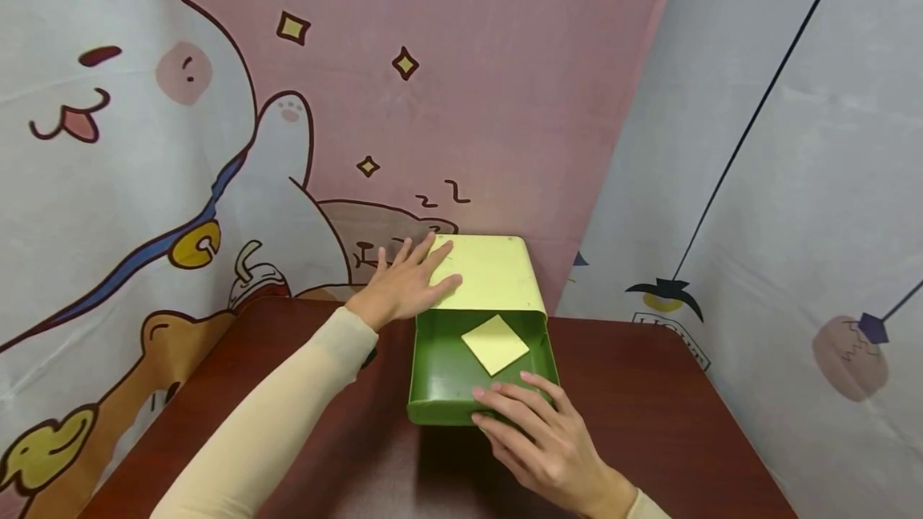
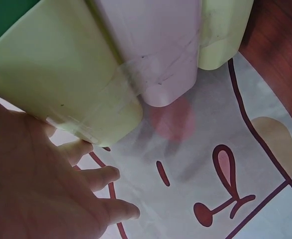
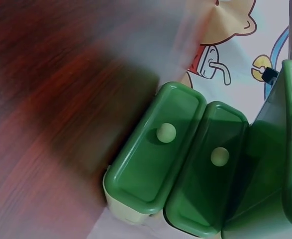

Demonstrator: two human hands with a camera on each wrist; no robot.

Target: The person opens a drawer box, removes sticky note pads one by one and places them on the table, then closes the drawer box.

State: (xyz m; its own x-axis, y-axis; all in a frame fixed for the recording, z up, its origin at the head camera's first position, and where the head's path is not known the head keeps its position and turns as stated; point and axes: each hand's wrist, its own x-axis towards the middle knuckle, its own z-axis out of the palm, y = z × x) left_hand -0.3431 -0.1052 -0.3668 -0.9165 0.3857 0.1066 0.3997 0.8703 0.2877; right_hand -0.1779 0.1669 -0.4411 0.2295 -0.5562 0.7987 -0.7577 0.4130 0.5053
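A stacked drawer cabinet (image 1: 490, 267) with a pale yellow top stands at the back of the table. Its green top drawer (image 1: 447, 359) is pulled out, and a yellow sticky note pad (image 1: 496, 344) lies inside. On the left side of the cabinet top rests my left hand (image 1: 407, 283), fingers spread; in the left wrist view its fingers reach past the housing's edge. My right hand (image 1: 544, 439) is at the drawer's front right corner, fingers extended loosely over the front rim, thumb hidden. The right wrist view does not show that hand.
Below the pulled-out drawer are two closed green drawers, a middle drawer (image 3: 205, 184) and a bottom drawer (image 3: 150, 164), each with a pale round knob. A cartoon-printed cloth (image 1: 505, 86) hangs right behind the cabinet. The dark red wooden table (image 1: 634, 399) extends on both sides.
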